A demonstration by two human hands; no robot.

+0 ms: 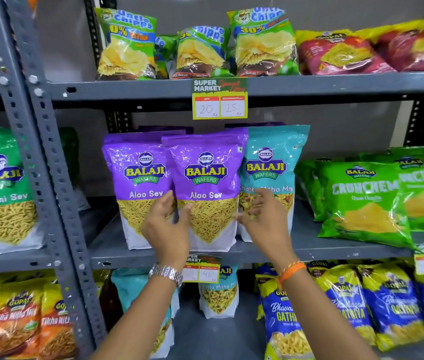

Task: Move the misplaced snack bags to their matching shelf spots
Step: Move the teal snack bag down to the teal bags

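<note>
Two purple Balaji Aloo Sev bags stand on the middle shelf (309, 246): one in front (205, 172), the other (138, 172) to its left and slightly behind. A teal Balaji Khatta Mitha Mix bag (270, 162) stands right beside them. My left hand (166, 229) pinches the front purple bag's left edge, thumb on its face and fingers behind. My right hand (263, 222) is blurred, fingers spread, at that bag's right edge in front of the teal bag. More teal bags (218, 294) stand on the shelf below.
Green Uncle Chipps bags (127, 45) and red Gopal bags (340, 53) fill the top shelf. Green Crunchem bags (361, 201) lie at the right, a green Ratlami Sev bag (0, 188) beyond the grey upright (50, 178). A price tag (220, 100) hangs above. Blue-yellow Gathiya bags (286, 318) sit lower right.
</note>
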